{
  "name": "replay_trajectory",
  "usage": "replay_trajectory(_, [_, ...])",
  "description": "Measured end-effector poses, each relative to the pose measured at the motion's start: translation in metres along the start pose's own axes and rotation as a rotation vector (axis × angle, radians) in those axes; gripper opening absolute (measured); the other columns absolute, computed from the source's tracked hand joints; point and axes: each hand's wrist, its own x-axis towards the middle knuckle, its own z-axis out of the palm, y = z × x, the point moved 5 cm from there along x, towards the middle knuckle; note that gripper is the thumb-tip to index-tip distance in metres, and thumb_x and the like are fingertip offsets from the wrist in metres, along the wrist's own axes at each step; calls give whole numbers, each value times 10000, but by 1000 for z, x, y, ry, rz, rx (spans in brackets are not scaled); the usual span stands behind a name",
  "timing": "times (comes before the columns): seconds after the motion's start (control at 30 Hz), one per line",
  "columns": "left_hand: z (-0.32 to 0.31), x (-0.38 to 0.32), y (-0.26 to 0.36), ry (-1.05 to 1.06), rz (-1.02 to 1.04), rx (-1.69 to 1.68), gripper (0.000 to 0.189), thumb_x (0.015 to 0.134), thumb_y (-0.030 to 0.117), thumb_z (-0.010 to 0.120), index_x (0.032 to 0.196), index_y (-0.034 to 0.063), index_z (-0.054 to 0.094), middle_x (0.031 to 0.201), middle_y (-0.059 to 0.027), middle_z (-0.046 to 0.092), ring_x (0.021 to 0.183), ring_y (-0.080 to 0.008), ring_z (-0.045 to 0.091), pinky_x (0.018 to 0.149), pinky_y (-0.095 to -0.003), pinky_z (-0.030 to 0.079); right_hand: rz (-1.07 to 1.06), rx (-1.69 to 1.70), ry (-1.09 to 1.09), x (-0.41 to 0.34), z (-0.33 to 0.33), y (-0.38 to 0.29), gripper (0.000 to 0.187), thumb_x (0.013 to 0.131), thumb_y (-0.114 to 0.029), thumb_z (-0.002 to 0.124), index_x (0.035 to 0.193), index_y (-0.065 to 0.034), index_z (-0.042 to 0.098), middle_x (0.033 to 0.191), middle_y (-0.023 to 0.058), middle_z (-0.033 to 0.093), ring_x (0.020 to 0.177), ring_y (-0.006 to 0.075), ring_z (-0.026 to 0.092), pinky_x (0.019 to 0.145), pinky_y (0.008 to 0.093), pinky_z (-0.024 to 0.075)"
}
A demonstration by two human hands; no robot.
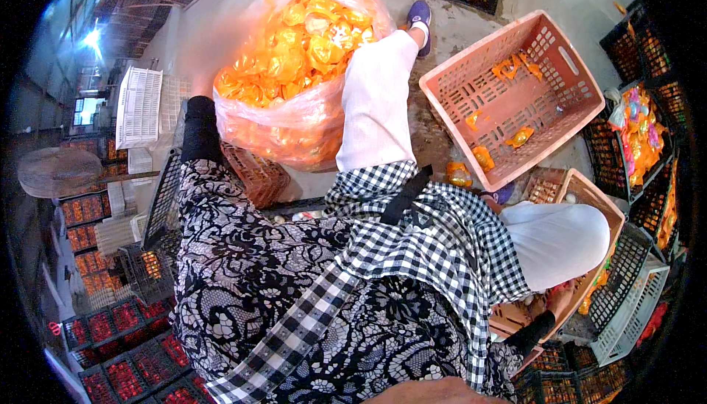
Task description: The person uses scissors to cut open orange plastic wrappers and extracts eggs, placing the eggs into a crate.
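Note:
My left hand (212,47) is a motion blur beside the left rim of a large clear plastic bag (281,128), past a black cuff. The bag is full of round items in shiny orange wrappers (287,61). Whether the fingers touch it, I cannot tell. Low on the right, my right hand (560,298) reaches into a salmon plastic crate (596,199) holding small pale items, partly hidden by my knee; its fingers are not clear. An open salmon crate (511,92) with a few orange wrapped pieces and scraps lies ahead on the right.
Black crates (618,150) of wrapped items line the right side, near a grey crate (635,310). A brown crate (257,175) stands beneath the bag. One wrapped piece (458,175) is on the floor. White crates (138,108) and stacks with red contents (124,324) stand left.

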Motion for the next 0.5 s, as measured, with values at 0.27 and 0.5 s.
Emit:
replay_trajectory(0.27, [-129,-77,140,398,-196,296,467,713,162,607,1176,219,607,1256,-139,516,1053,-311,572,887,-424,468,273,350,-148,-17,55,54,424,941,-280,428,1239,17,482,1149,158,590,1037,252,562,863,367,448])
replay_trajectory(0.5, [-85,-109,514,11,978,-1036,259,835,97,565,1079,52,638,982,-105,671,909,-214,640,805,-312,499,329,-203,5,-25,51,7,444,895,-373,468,1126,-16,595,993,167,668,885,312,639,743,410,484])
